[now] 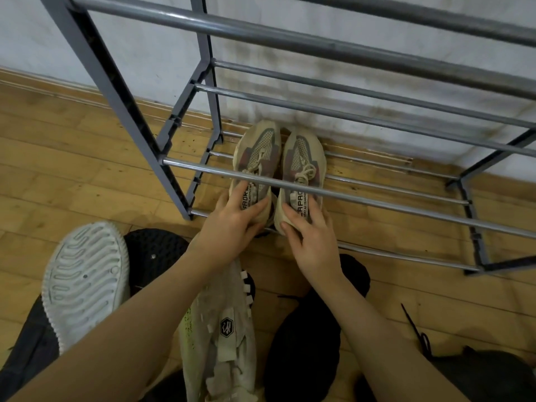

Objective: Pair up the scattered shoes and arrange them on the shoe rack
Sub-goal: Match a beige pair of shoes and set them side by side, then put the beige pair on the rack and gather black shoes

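Two beige sneakers stand side by side on the bottom bars of the grey metal shoe rack (377, 195), toes toward the wall. My left hand (232, 224) grips the heel of the left beige sneaker (256, 153). My right hand (310, 230) grips the heel of the right beige sneaker (303, 158). A rack bar crosses in front of both shoes and hides part of their tongues.
On the wooden floor near me lie a white-soled shoe turned sole up (84, 282), a black shoe with a studded sole (153, 253), a white and green shoe (223, 338) and a black shoe (304, 335). A black lace (417, 332) trails at the right. The wall stands behind the rack.
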A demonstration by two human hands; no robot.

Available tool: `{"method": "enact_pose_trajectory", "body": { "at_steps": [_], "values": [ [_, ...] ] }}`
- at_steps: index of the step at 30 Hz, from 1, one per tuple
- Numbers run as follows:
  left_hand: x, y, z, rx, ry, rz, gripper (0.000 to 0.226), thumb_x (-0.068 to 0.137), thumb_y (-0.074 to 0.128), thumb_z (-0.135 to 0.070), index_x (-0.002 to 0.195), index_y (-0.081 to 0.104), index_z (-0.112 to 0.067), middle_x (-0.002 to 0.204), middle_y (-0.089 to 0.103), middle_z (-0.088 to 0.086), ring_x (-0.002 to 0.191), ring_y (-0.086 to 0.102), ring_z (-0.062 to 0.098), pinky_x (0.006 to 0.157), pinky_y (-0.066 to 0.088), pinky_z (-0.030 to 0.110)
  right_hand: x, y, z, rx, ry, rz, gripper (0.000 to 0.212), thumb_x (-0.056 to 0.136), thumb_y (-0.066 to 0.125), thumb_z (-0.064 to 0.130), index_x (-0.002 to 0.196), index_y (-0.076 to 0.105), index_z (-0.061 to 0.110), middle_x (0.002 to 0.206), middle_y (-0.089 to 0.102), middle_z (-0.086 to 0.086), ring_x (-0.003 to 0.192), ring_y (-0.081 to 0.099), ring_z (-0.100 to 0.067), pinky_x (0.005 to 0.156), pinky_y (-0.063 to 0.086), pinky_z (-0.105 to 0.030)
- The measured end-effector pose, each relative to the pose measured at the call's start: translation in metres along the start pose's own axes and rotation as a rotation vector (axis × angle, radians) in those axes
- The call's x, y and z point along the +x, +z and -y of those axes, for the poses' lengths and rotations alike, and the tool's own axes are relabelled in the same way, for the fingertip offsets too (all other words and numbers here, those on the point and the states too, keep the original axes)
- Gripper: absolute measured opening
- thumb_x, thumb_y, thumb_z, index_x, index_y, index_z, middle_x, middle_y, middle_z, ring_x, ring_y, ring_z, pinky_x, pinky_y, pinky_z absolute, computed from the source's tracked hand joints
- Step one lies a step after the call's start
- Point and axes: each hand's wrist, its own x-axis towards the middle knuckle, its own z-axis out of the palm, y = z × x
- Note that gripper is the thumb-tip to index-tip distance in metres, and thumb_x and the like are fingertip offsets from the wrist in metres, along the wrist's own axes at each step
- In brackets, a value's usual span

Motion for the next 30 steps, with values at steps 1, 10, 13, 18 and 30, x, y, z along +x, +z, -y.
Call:
{"method": "enact_pose_trajectory", "body": {
  "at_steps": [1,10,13,18,30],
  "values": [
    [0.0,0.0,-0.002,0.014,0.001,0.008,0.048,0.083,0.067,-0.023,0.129,0.054,-0.024,0.142,0.036,0.021,0.118,0.043,0.051,0.076,0.053,0.057,-0.002,0.002,0.0,-0.007,-0.005,-0.005,0.038,0.091,0.047,0.031,0.126,0.059,0.023,0.139,0.043,-0.02,0.118,0.043,-0.047,0.092,0.043,-0.052],
    [-0.006,-0.004,-0.008,0.216,-0.048,0.087,0.049,0.089,0.056,-0.038,0.136,0.045,-0.032,0.147,0.031,0.021,0.121,0.043,0.05,0.098,0.036,0.059,-0.003,0.006,-0.002,-0.072,0.034,0.06,0.038,0.09,0.058,0.031,0.128,0.055,0.032,0.145,0.039,-0.013,0.126,0.037,-0.044,0.091,0.045,-0.055],
    [-0.011,-0.013,-0.011,0.187,-0.058,0.027,0.042,0.092,0.046,-0.039,0.131,0.052,-0.026,0.143,0.038,0.021,0.125,0.04,0.047,0.1,0.036,0.056,-0.004,0.001,0.002,-0.128,0.081,0.115,0.04,0.093,0.052,0.036,0.133,0.048,0.036,0.153,0.024,-0.008,0.136,0.026,-0.037,0.105,0.031,-0.051],
    [-0.035,-0.035,-0.027,0.147,-0.036,-0.038,0.047,0.09,0.036,-0.037,0.128,0.053,-0.014,0.131,0.053,0.017,0.119,0.049,0.041,0.094,0.042,0.052,-0.028,-0.023,0.019,-0.073,0.074,0.114,0.045,0.094,0.049,0.039,0.138,0.042,0.034,0.154,0.02,-0.006,0.136,0.023,-0.033,0.107,0.026,-0.046],
    [-0.085,-0.019,-0.133,-0.043,0.115,0.044,0.051,0.088,0.032,-0.041,0.126,0.054,-0.017,0.125,0.059,0.005,0.112,0.055,0.026,0.091,0.044,0.04,-0.134,-0.08,-0.035,0.004,0.234,0.072,0.042,0.092,0.05,0.037,0.133,0.049,0.03,0.14,0.043,-0.006,0.121,0.046,-0.026,0.093,0.046,-0.047]
  ]
}}
